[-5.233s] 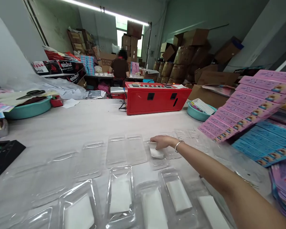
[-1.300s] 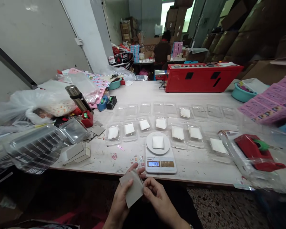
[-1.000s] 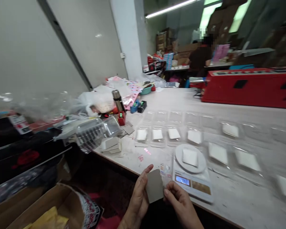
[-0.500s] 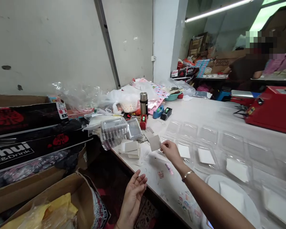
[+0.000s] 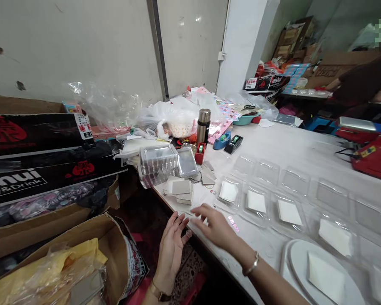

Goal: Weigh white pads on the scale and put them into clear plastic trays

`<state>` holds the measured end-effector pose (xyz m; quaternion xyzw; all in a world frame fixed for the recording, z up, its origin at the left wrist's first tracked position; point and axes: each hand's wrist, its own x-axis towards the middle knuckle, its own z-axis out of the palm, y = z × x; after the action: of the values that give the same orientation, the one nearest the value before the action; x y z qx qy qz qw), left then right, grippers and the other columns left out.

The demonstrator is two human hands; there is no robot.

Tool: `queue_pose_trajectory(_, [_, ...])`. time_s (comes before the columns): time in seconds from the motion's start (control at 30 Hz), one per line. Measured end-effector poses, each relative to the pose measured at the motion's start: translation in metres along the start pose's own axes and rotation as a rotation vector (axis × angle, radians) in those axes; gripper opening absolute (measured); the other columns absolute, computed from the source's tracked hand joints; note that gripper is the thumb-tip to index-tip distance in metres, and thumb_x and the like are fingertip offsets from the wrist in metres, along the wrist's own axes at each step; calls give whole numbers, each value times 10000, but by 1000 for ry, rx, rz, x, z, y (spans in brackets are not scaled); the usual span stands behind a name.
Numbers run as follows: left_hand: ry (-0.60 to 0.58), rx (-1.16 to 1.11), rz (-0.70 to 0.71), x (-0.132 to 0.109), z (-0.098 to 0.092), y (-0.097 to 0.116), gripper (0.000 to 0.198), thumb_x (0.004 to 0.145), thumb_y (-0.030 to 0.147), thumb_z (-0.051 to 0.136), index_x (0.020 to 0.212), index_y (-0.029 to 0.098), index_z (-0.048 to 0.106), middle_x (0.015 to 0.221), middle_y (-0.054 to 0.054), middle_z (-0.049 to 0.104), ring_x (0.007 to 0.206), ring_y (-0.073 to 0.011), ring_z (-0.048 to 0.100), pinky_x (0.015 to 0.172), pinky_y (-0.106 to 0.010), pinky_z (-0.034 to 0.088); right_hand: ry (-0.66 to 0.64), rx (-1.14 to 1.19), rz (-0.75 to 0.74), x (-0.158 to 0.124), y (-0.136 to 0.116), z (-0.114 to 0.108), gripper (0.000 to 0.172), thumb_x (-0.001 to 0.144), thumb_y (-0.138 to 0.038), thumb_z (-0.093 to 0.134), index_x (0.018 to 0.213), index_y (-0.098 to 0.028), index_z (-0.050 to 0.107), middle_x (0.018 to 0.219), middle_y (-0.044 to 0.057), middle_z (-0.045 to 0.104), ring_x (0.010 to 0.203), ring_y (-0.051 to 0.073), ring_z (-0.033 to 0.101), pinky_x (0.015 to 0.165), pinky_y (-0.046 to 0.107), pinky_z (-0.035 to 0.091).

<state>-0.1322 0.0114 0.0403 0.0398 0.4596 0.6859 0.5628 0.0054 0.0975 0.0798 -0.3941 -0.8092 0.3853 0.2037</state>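
My left hand (image 5: 172,250) hovers beyond the table's front edge, palm turned inward, fingers apart and holding nothing. Close to its right, my right hand (image 5: 216,228) hangs over the table's edge, also empty, fingers loosely spread. Just past both hands sits a small stack of grey-white cards (image 5: 182,189), with more loose grey cards (image 5: 207,174) behind it. To the right are shallow clear plastic trays with white squares in them, among them a white square (image 5: 256,201). Another white square (image 5: 326,275) lies on a round white scale (image 5: 294,258).
Nested clear trays (image 5: 158,163) stand at the table's left edge near tape dispensers (image 5: 233,144) and a steel flask (image 5: 203,127). An open carton (image 5: 114,237) with yellow packaging and a grey card (image 5: 87,289) is lower left. A red machine (image 5: 376,154) and a co-worker (image 5: 365,80) are right.
The grey card has left my right hand, which has come back toward my left. A grey card now shows in the carton; whether it is the same one is unclear. The view has shifted.
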Motion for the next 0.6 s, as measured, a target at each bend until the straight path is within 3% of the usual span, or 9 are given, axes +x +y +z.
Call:
queue_pose_trajectory(0.1, [-32,19,-7,-1,5,-2,436,778,245,595,1206,187,541,1251,-140,609,1157,-240,578,765,-305,521,-25,-166,-95,-27,-4,26,161,875,-227,570,992,-245,680,940,44,629,840,180,590,732,277,439])
queue_pose_trajectory(0.27, [-86,118,12,-8,4,2,395,783,334,570,1130,147,590,1182,-190,643,1101,-292,621,877,-439,509,196,-58,-205,-39,6,46,240,951,-197,414,815,-206,611,840,63,612,808,183,553,720,286,437])
queue_pose_trajectory(0.37, [-16,253,164,-3,-5,14,442,768,368,645,1171,200,578,1153,-131,659,1103,-260,610,922,-417,475,282,-9,-185,-45,10,52,265,976,-258,402,800,-207,592,812,66,612,799,188,555,719,293,429])
queue_pose_trajectory(0.47, [74,453,360,18,-14,38,457,690,394,752,1090,211,628,987,-67,688,1012,-234,615,913,-356,453,188,-145,-104,-51,12,62,331,973,-289,402,709,-205,582,692,53,586,686,185,541,659,298,405])
queue_pose_trajectory(0.53, [93,604,436,40,-18,56,360,663,418,772,915,178,681,903,-77,695,933,-251,621,878,-359,463,111,-217,-74,-55,12,71,223,919,-184,424,849,-189,636,782,74,628,744,205,570,691,310,422])
queue_pose_trajectory(0.57, [105,674,466,52,-19,64,354,662,418,776,901,173,684,876,-77,696,907,-252,624,865,-361,467,84,-236,-63,-56,12,74,247,865,-121,447,1009,-177,639,894,91,651,826,222,585,734,322,437])
queue_pose_trajectory(0.6, [115,740,485,63,-19,70,381,665,409,781,940,166,680,843,-70,695,879,-249,631,853,-366,472,59,-249,-52,-57,10,76,399,808,-77,467,1175,-173,593,1015,104,652,913,238,585,781,335,447])
